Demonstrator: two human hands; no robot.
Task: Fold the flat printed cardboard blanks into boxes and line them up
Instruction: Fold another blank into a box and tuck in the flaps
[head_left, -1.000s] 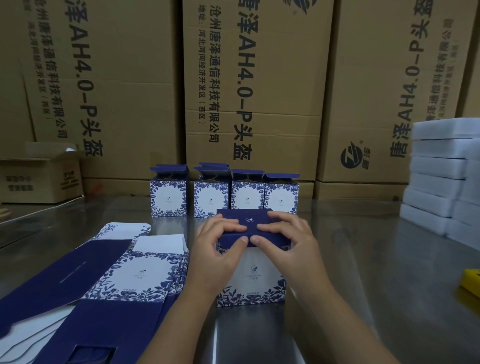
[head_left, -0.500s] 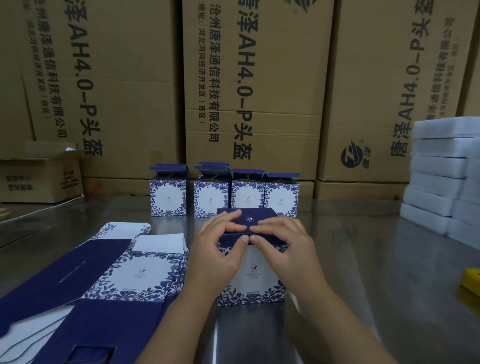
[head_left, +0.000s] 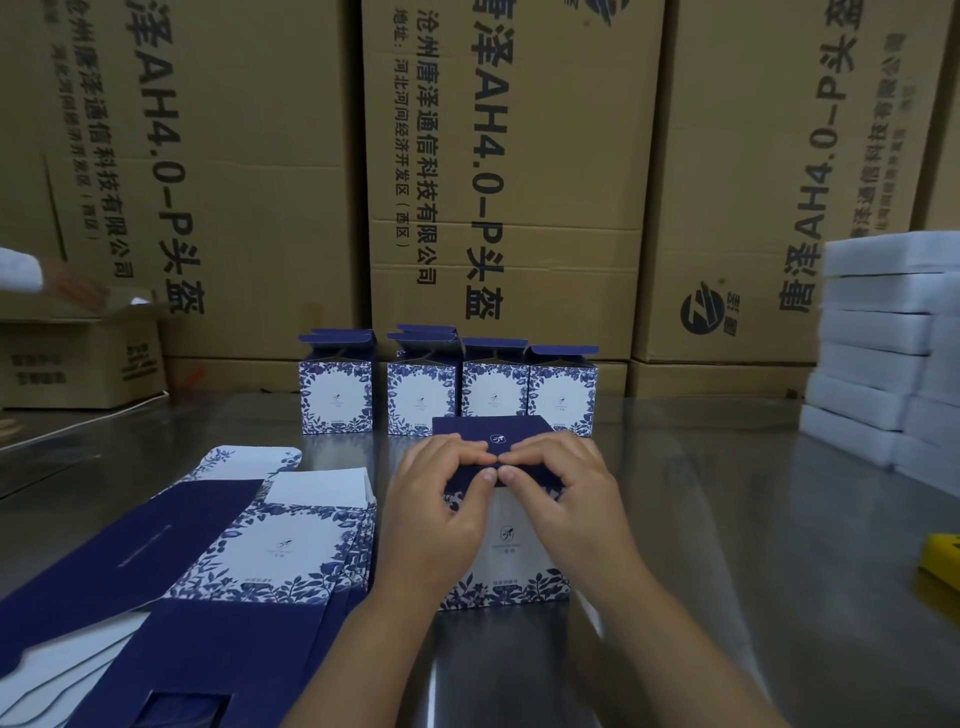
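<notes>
Box (head_left: 506, 561) stands centre frame on the table (head_left: 727, 519), left hand (head_left: 436, 514) and right hand (head_left: 566, 504) side by side, fingers curled and pinching its blue lid's (head_left: 493, 431) front edge, thumbs touching mid-edge, blanks (head_left: 270, 545) at lower left.

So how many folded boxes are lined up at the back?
4 boxes: one apart at left, then three side by side. Extra flaps behind suggest more may be hidden.
</notes>
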